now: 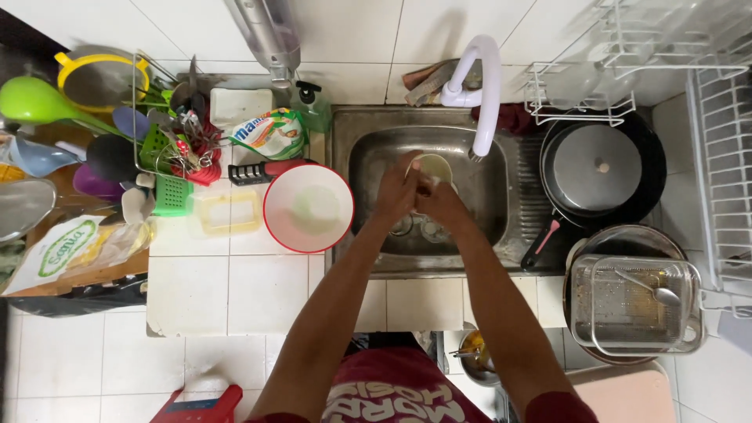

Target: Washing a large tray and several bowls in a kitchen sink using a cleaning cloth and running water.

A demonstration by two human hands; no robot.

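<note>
- Scrubbing is the step in hand, by the look of it: both hands meet over the steel sink [368, 160] at frame centre, working on a small pale cup [435, 167].
- Left hand [398, 192] wraps the cup's near side, its grip closed around the cup's wall; right hand [440, 202] presses in from the other side, fingers curled tight on the same cup.
- Cup sits above the basin, just left of the white tap [487, 94], whose spout hangs beside it. Whether water runs, I cannot tell.
- Next move, I'd judge, calls for turning the cup under the spout while keeping a firm hold on a wet rim.
- Containers now: a red-rimmed white bowl [308, 207] on the tiled desk [258, 294] left of the sink, apparently empty.
- Lower right, a clear glass dish [634, 301] holds a spoon [654, 290].
- Right of the sink, a dark pan [646, 168] carries a grey lid.
- Upper left, a yellow-rimmed strainer [100, 77] rests beside a utensil rack.
</note>
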